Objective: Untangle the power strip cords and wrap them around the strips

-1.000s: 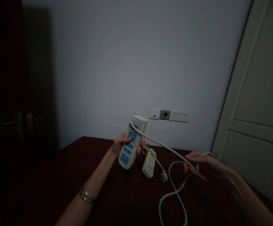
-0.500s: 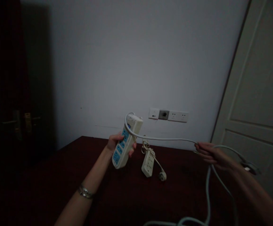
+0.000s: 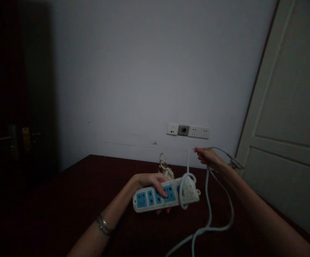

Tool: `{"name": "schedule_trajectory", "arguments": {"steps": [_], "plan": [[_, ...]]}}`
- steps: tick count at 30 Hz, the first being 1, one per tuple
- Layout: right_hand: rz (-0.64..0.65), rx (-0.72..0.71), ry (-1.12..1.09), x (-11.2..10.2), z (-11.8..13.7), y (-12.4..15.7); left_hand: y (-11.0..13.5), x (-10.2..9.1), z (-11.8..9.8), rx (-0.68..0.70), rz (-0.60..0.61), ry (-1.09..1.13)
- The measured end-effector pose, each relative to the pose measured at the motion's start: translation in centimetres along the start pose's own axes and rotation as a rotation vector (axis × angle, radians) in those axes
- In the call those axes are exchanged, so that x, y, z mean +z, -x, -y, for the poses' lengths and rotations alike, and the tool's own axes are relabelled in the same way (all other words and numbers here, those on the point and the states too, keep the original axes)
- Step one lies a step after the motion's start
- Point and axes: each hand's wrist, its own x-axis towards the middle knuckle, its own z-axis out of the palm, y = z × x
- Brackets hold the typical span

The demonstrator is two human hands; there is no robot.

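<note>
A white power strip (image 3: 158,203) with blue sockets lies nearly level in my left hand (image 3: 155,181). My thumb rests across the sockets and my fingertips show beneath the strip. Its white cord (image 3: 188,160) loops around the right end of the strip and rises to my right hand (image 3: 207,156), which is closed on it. More cord (image 3: 208,200) hangs below that hand in loose loops toward the table's front. The plug end (image 3: 236,163) sticks out to the right beyond my wrist, dim and blurred.
A second power strip with its cream cord (image 3: 165,167) bundled on it lies on the dark red table (image 3: 98,175), mostly hidden behind the held strip. Wall sockets (image 3: 199,132) are behind the table. A pale door (image 3: 285,142) stands at right.
The held strip has turned from steeply slanted to nearly level and moved right and down. My right hand has come left and up, bringing the cord nearer the strip, with a fuller loop around its end.
</note>
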Motion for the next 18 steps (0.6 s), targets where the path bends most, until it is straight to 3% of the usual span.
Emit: {"name": "schedule_trajectory", "arguments": {"steps": [4,9,13,18], "plan": [[0.043,-0.055,-0.004,3.4,2.9,-0.5,-1.3,-0.6,0.9,-0.175,-0.115,-0.104],[0.189,-0.113,-0.012,7.7,6.4,1.4,-2.5,-2.6,2.4,-0.249,-0.261,-0.218],[0.272,-0.163,0.009,9.6,8.4,4.4,-2.3,-4.2,3.1,-0.194,-0.283,-0.118],[0.300,-0.201,0.000,9.1,9.5,6.8,-1.1,-4.9,2.7,-0.063,-0.360,-0.079]]}}
